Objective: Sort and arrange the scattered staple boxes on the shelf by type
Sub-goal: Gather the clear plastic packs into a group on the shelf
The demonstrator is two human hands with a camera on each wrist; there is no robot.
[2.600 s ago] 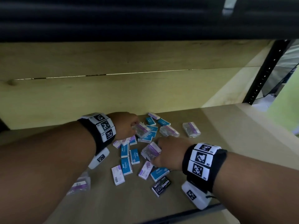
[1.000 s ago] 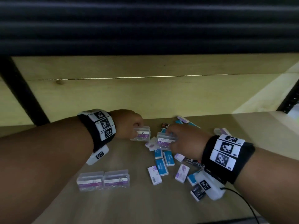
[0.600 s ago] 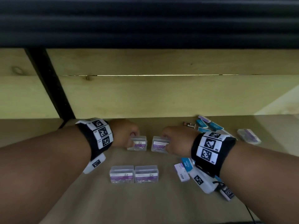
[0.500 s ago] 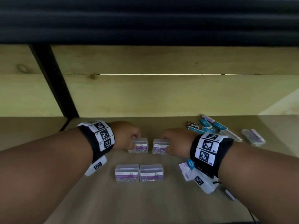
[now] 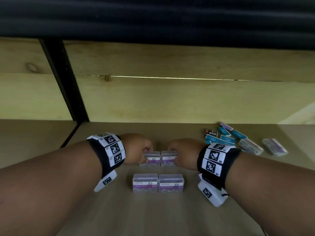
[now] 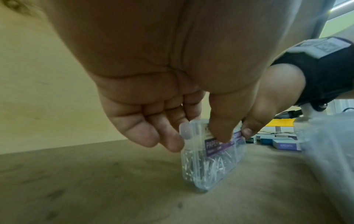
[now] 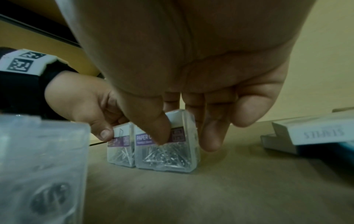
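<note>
Two clear plastic boxes with purple labels stand side by side on the shelf (image 5: 170, 215). My left hand (image 5: 147, 156) pinches the left box (image 5: 152, 160) between thumb and fingers. The wrist view confirms this left hand (image 6: 197, 136) on its box (image 6: 210, 163). My right hand (image 5: 175, 156) pinches the right box (image 5: 167, 159) the same way, as the right hand (image 7: 185, 141) and box (image 7: 168, 159) show up close. Both boxes touch the shelf and each other. A matching pair (image 5: 144, 183) (image 5: 171, 183) stands in a row in front.
Scattered at the right rear lie several blue boxes (image 5: 225, 138), a black box (image 5: 211, 132) and two clear boxes (image 5: 250, 146) (image 5: 274, 147). A black upright post (image 5: 63, 79) stands at the left rear. A wooden back board (image 5: 170, 99) closes the shelf.
Both hands carried a clear box each leftward from the pile. They have lowered the two boxes together onto the shelf behind the front pair.
</note>
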